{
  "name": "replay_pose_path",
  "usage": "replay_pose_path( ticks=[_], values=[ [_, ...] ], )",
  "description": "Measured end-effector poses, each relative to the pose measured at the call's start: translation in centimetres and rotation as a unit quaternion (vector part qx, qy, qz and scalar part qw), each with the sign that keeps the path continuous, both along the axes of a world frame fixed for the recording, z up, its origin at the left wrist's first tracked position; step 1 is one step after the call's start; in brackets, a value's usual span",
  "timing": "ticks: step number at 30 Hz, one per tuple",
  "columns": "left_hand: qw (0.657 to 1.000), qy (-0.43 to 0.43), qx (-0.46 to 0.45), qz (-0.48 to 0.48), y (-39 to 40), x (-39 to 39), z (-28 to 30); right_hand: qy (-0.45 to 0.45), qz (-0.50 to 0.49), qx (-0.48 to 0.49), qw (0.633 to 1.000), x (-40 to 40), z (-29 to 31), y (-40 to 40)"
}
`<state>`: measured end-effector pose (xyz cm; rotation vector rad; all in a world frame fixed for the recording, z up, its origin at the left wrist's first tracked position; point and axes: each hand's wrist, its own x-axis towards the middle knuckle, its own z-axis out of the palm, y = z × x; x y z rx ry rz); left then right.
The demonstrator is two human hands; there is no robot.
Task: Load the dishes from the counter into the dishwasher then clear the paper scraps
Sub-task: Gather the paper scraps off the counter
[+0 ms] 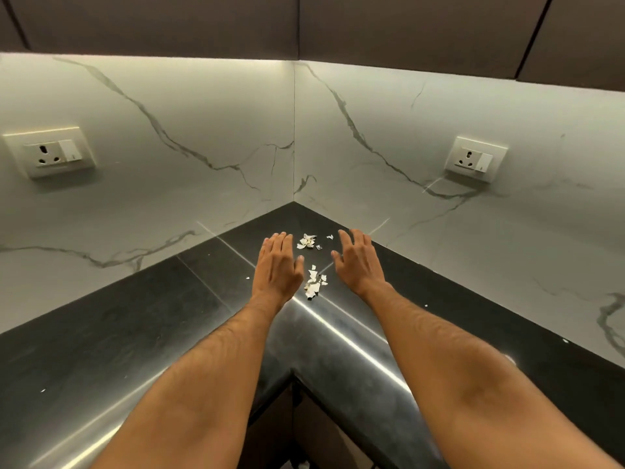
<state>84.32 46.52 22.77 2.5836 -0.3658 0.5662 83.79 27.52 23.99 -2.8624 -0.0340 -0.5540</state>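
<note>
White paper scraps lie on the black counter [118,333] in its inner corner. One small heap of scraps [307,242] is farther back, and a second heap of scraps [316,282] lies nearer, between my hands. My left hand [277,265] is stretched out flat just left of the scraps, fingers straight and holding nothing. My right hand [358,262] is spread open just right of them, also empty. Whether the palms touch the counter I cannot tell. No dishes and no dishwasher are in view.
Marble-patterned walls meet behind the scraps. A socket with switch [50,152] sits on the left wall and another socket [475,159] on the right wall. Dark upper cabinets [304,25] hang overhead. Tiny stray flecks of paper [426,305] dot the counter.
</note>
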Motion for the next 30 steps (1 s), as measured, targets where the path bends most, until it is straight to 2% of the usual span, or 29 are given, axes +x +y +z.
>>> replay_pose_path(
  ticks=[6,20,30],
  values=[
    [1.000,0.017,0.015,0.014,-2.3,5.7,-1.1,0.021,0.024,0.017,0.999,7.0,-1.1,-2.8],
    [0.996,0.083,0.040,0.002,-3.2,18.2,-7.4,0.099,0.004,0.075,0.992,20.0,-7.6,-5.1],
    [0.987,0.154,0.012,-0.054,-4.4,29.1,-13.1,0.208,0.002,0.144,0.968,29.1,-14.7,-5.0]
  ],
)
